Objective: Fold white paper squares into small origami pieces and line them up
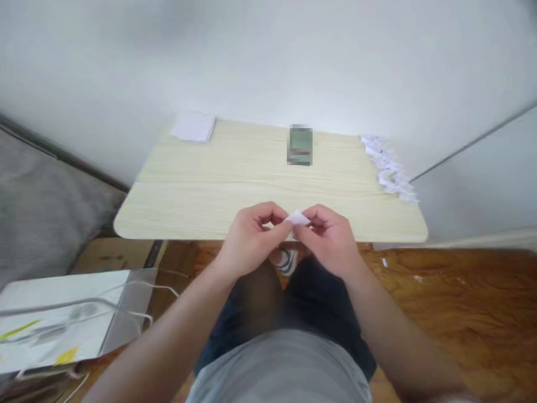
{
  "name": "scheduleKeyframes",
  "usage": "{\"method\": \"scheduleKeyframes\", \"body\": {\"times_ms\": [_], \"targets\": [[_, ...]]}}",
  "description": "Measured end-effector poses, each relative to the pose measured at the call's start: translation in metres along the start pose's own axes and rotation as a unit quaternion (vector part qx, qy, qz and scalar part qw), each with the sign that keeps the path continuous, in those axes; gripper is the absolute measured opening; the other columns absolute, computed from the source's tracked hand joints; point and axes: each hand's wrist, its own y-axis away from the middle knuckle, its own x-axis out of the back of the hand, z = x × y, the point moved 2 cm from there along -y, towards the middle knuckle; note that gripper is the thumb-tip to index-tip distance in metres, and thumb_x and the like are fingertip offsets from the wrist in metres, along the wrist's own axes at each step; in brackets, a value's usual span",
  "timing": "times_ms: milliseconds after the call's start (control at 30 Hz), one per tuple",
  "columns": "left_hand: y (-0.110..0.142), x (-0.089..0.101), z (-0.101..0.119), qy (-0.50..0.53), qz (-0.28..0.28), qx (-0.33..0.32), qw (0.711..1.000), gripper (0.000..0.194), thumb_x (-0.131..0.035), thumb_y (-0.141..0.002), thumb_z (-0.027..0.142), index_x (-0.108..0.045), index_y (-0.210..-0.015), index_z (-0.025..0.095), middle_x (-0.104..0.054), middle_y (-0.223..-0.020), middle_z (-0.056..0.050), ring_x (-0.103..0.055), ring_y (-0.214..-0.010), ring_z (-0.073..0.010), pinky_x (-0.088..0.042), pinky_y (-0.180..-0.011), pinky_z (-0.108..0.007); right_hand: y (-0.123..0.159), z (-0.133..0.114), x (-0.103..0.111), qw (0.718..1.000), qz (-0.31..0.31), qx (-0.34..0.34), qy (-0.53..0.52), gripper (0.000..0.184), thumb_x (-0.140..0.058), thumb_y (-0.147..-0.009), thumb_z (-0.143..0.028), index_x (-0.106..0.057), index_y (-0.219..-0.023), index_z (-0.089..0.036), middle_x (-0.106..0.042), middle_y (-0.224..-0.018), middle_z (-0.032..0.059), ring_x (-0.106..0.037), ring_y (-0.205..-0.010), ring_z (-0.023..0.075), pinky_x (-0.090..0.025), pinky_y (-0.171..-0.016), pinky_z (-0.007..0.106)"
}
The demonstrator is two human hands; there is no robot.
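Observation:
A small folded piece of white paper (297, 218) is pinched between my two hands, just above the front edge of the pale wooden table (201, 190). My left hand (255, 238) grips its left side with thumb and bent fingers. On the right side, my right hand (329, 238) closes thumb and fingertips on the same paper. Its lower part is partly hidden by my thumbs. A stack of white paper sheets (193, 126) lies at the table's back left corner. Along the right edge is a row of several small folded white paper pieces (388, 168).
A blurred-out greenish rectangular object (300, 145) lies near the back middle of the table, by the white wall (268, 61). To my left, a low white surface (62, 319) carries cables, beside a cardboard box (113, 253). White scraps (385, 262) lie on the wooden floor (461, 313).

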Motion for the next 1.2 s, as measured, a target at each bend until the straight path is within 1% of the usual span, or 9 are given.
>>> {"method": "scheduleKeyframes", "body": {"times_ms": [100,200,300,400,433,600,833,967,1200], "targets": [[-0.001,-0.002,0.000,0.006,-0.014,0.009,1.000,0.016,-0.073,-0.090,0.033,-0.071,-0.086,0.018,-0.069,-0.077,0.000,-0.063,-0.060,-0.0109,-0.049,-0.054,-0.022,0.002,-0.003,0.000,1.000,-0.003,-0.001,-0.002,0.014,-0.075,-0.088,-0.033,-0.067,-0.091,-0.021,-0.075,-0.085,0.0006,-0.064,-0.067,0.0133,-0.051,-0.062,0.026],[0.000,-0.003,0.000,0.000,-0.011,-0.011,1.000,0.013,-0.071,-0.091,0.031,-0.072,-0.095,0.019,-0.069,-0.079,0.000,-0.063,-0.064,-0.0120,-0.050,-0.057,-0.022,0.001,-0.003,0.002,1.000,-0.005,-0.011,-0.018,0.014,-0.076,-0.086,-0.031,-0.067,-0.089,-0.021,-0.075,-0.082,0.0005,-0.066,-0.066,0.0143,-0.053,-0.062,0.026],[0.003,-0.001,0.002,-0.053,0.048,-0.085,0.994,0.022,-0.071,-0.088,0.022,-0.070,-0.109,0.021,-0.068,-0.084,0.000,-0.065,-0.075,-0.0132,-0.052,-0.066,-0.023,-0.002,-0.002,0.005,0.999,0.006,-0.035,-0.036,0.012,-0.076,-0.085,-0.029,-0.067,-0.086,-0.021,-0.076,-0.075,0.0001,-0.070,-0.065,0.0157,-0.054,-0.062,0.027],[0.005,0.000,0.004,-0.127,0.088,-0.132,0.979,0.009,-0.070,-0.087,0.020,-0.070,-0.096,0.020,-0.067,-0.084,0.000,-0.064,-0.078,-0.0131,-0.051,-0.068,-0.023,-0.004,-0.001,0.006,0.998,0.040,-0.045,-0.019,0.013,-0.077,-0.084,-0.029,-0.066,-0.084,-0.021,-0.077,-0.074,0.0004,-0.072,-0.065,0.0169,-0.056,-0.062,0.027],[0.004,-0.001,0.003,-0.149,0.082,-0.130,0.977,0.004,-0.069,-0.088,0.022,-0.070,-0.091,0.019,-0.067,-0.083,0.000,-0.064,-0.078,-0.0131,-0.051,-0.067,-0.023,-0.003,-0.001,0.006,0.998,0.053,-0.038,-0.005,0.013,-0.076,-0.084,-0.029,-0.067,-0.084,-0.021,-0.077,-0.076,0.0007,-0.072,-0.066,0.0173,-0.056,-0.063,0.028],[-0.001,-0.006,-0.004,-0.228,0.059,-0.104,0.966,0.012,-0.067,-0.090,0.029,-0.074,-0.088,0.020,-0.070,-0.081,0.000,-0.063,-0.074,-0.0141,-0.048,-0.061,-0.025,0.000,-0.003,-0.001,0.994,0.080,0.006,0.074,0.010,-0.074,-0.086,-0.030,-0.068,-0.087,-0.022,-0.078,-0.084,0.0023,-0.073,-0.072,0.0182,-0.056,-0.064,0.028],[-0.003,-0.008,-0.007,-0.237,0.069,-0.102,0.964,0.010,-0.063,-0.090,0.023,-0.073,-0.087,0.020,-0.070,-0.081,0.001,-0.062,-0.070,-0.0126,-0.047,-0.060,-0.025,0.001,-0.005,-0.004,0.990,0.093,0.043,0.100,0.015,-0.073,-0.084,-0.024,-0.065,-0.097,-0.024,-0.077,-0.086,0.0005,-0.073,-0.077,0.0182,-0.057,-0.072,0.029],[-0.002,-0.009,-0.004,-0.248,0.069,-0.125,0.958,0.008,-0.065,-0.088,0.021,-0.073,-0.085,0.019,-0.069,-0.079,0.001,-0.062,-0.071,-0.0124,-0.045,-0.060,-0.025,0.000,-0.005,-0.006,0.992,0.089,0.037,0.083,0.021,-0.070,-0.082,-0.020,-0.064,-0.102,-0.024,-0.076,-0.082,-0.0014,-0.070,-0.070,0.0161,-0.054,-0.069,0.028],[0.000,-0.011,0.001,-0.277,0.061,-0.159,0.946,0.009,-0.064,-0.088,0.020,-0.072,-0.083,0.019,-0.068,-0.076,0.001,-0.059,-0.070,-0.0123,-0.042,-0.058,-0.024,-0.001,-0.002,-0.006,0.993,0.085,0.014,0.076,0.006,-0.067,-0.083,-0.019,-0.068,-0.088,-0.021,-0.075,-0.082,0.0000,-0.068,-0.073,0.0169,-0.052,-0.066,0.027]]}}
